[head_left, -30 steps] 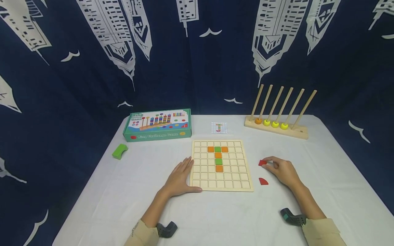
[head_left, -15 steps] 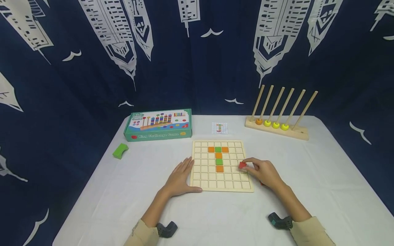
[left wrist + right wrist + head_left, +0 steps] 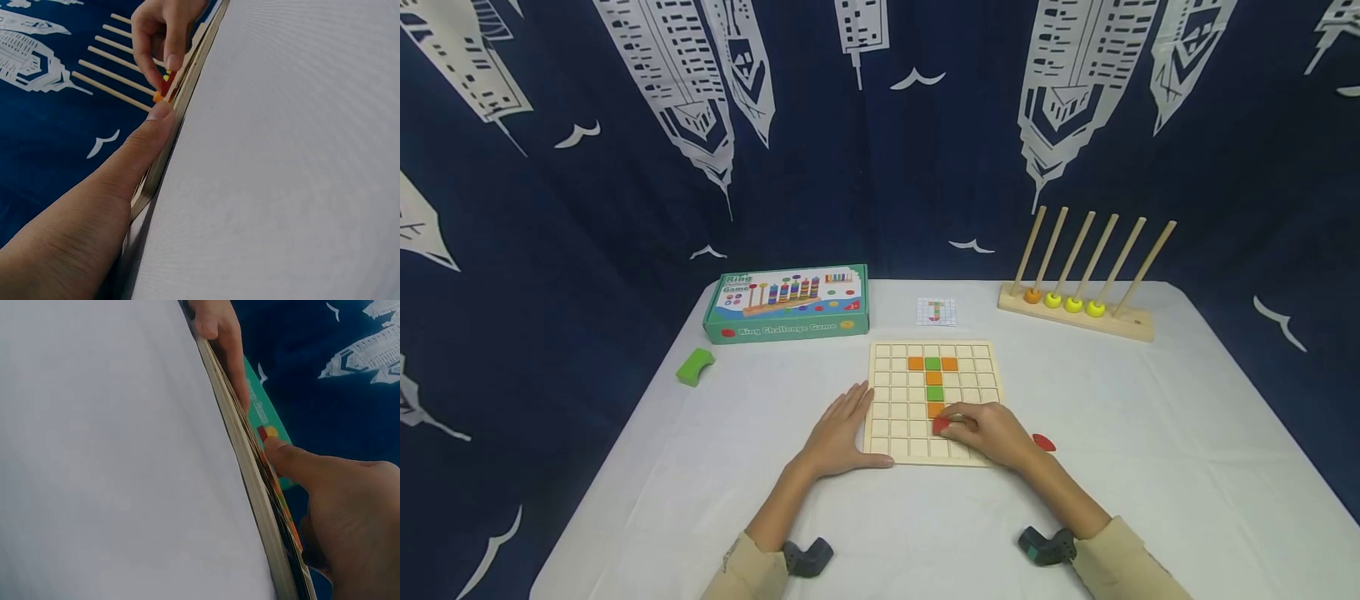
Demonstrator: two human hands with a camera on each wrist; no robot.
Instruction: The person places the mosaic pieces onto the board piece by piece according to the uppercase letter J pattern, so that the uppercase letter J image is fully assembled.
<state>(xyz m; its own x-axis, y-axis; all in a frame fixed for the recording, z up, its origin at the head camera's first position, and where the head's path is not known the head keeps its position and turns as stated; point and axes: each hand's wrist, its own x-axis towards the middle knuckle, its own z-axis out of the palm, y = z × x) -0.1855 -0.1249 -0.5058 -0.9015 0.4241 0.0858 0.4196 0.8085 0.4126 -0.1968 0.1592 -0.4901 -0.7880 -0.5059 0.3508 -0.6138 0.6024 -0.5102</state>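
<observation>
A wooden grid board (image 3: 891, 446) lies on the table with several orange and green square tiles (image 3: 934, 392) forming a T shape. My left hand (image 3: 838, 435) rests along its left side, fingers straight and thumb at the front edge. My right hand (image 3: 988, 432) pinches a red tile (image 3: 940, 426) with a curved side over the board, just below the lowest orange tile (image 3: 935, 409). In the left wrist view the red tile (image 3: 167, 84) shows between thumb and fingers. Another red tile (image 3: 1043, 442) lies right of the board, beside my right forearm.
A small card with a J pattern (image 3: 936, 312) lies behind the board. At the back left stands a green game box (image 3: 786, 333), with a green arched block (image 3: 694, 367) in front of it. A wooden peg rack (image 3: 1131, 324) with an orange and several yellow rings is at the back right.
My right hand has carried the red tile leftward from the table right of the board to the spot below the lowest orange tile. The left hand has stayed in place.
</observation>
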